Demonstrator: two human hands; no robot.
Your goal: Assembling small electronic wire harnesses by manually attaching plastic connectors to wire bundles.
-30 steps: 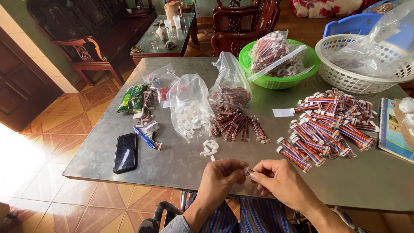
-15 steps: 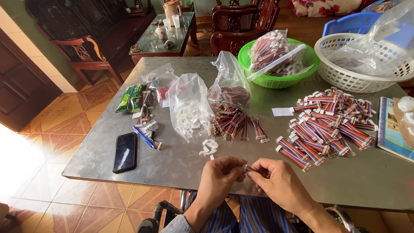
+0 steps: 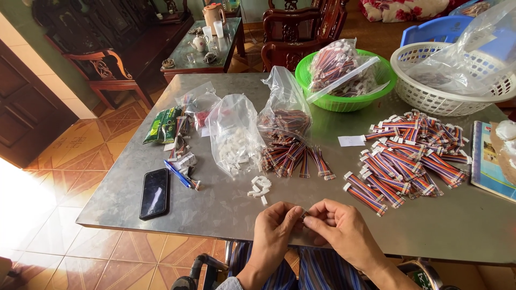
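Note:
My left hand (image 3: 275, 232) and my right hand (image 3: 341, 228) meet at the near edge of the grey metal table (image 3: 226, 207). Their fingertips pinch one small piece (image 3: 304, 215) between them; it is mostly hidden, so I cannot tell what it is. Just beyond the hands lie a few loose white plastic connectors (image 3: 259, 188). A clear bag of white connectors (image 3: 234, 137) stands behind them. Loose multicoloured ribbon wires (image 3: 293, 158) spill from another clear bag (image 3: 282, 110). A large heap of finished ribbon cables with white ends (image 3: 406, 156) lies to the right.
A black phone (image 3: 154, 193) and a blue pen (image 3: 176, 174) lie at the left. A green bowl (image 3: 344, 99) holds a bagged bundle of cables. A white basket (image 3: 446, 94) stands at the back right, a booklet (image 3: 486, 161) at the right edge. Wooden chairs and a glass table stand behind.
Both hands stay pressed together at the table's near edge, the fingers shifting slightly around the small piece. Nothing on the table has moved.

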